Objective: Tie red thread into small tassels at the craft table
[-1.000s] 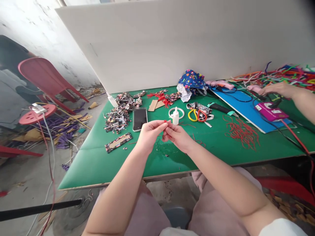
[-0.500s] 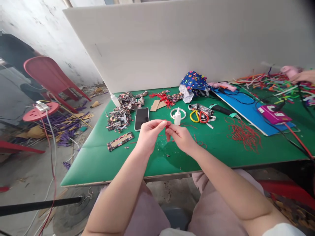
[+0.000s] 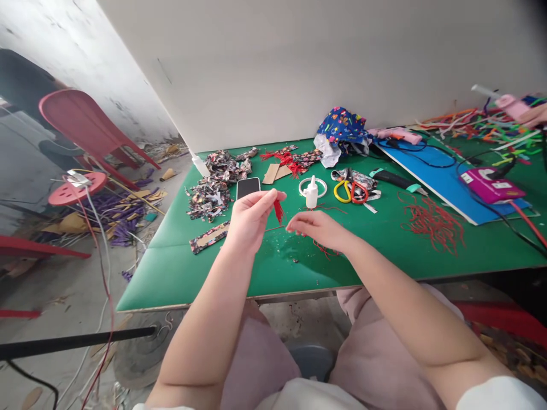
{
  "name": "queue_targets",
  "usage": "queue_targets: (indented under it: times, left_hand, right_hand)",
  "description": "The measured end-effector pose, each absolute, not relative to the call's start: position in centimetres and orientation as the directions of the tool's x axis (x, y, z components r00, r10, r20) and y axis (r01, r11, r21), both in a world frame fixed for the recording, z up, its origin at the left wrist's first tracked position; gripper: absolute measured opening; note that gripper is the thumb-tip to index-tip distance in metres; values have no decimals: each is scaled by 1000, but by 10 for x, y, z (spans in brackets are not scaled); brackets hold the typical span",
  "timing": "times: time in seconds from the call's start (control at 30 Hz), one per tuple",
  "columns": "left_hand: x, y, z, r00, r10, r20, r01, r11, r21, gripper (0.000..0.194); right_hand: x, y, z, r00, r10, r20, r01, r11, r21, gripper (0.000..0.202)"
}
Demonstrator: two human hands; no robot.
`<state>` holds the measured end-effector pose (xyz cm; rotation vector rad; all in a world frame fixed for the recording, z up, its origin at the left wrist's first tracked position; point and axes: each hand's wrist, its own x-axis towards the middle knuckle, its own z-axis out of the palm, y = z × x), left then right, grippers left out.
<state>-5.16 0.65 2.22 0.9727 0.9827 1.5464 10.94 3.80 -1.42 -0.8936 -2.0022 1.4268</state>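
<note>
My left hand (image 3: 248, 221) is raised over the table, thumb and forefinger pinching a small red thread tassel (image 3: 278, 212) whose strands hang down. Just to its right is my right hand (image 3: 323, 229), apart from the tassel, fingers loosely bent and nothing visible in them. Beyond the hands stand a white squeeze bottle (image 3: 311, 193) and a white ring (image 3: 323, 183). Scissors (image 3: 351, 192) with yellow and red handles lie beside them. Loose red threads (image 3: 327, 250) lie partly hidden under my right hand. A phone (image 3: 248, 187) is partly covered by my left hand.
On the green table (image 3: 164, 273) are dark floral fabric pieces (image 3: 209, 193), a fabric-edged strip (image 3: 208, 238), red tassels (image 3: 294, 165), a utility knife (image 3: 395, 180), a red thread heap (image 3: 433, 225), a blue board (image 3: 444, 185) and a magenta box (image 3: 491, 185). Another person's hand (image 3: 534, 117) holds a pink glue gun.
My hands have separated: the left moved slightly left with the red tassel, and the right came away from it. The other person's glue gun shifted. The view has tilted slightly.
</note>
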Motion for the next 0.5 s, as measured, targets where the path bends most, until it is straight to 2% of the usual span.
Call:
queue_targets:
  times: [0.1, 0.17, 0.33, 0.5]
  left_hand:
    - [-53, 6, 23, -136, 987, 87, -300, -125, 946, 14]
    - [-51, 5, 23, -102, 992, 78, -294, -105, 950, 15]
    - [-46, 3, 22, 44, 999, 19, -253, -7, 968, 16]
    - [-48, 1, 22, 166, 985, -55, -214, 90, 973, 17]
  right_hand:
    - [113, 43, -14, -519, 850, 84, 107, 162, -981, 37]
    - [112, 43, -13, -503, 857, 109, 5, 129, -992, 37]
    - [104, 36, -16, -605, 792, 87, -242, -79, -967, 34]
    - [96, 31, -24, -680, 732, 47, -383, -300, -874, 30]
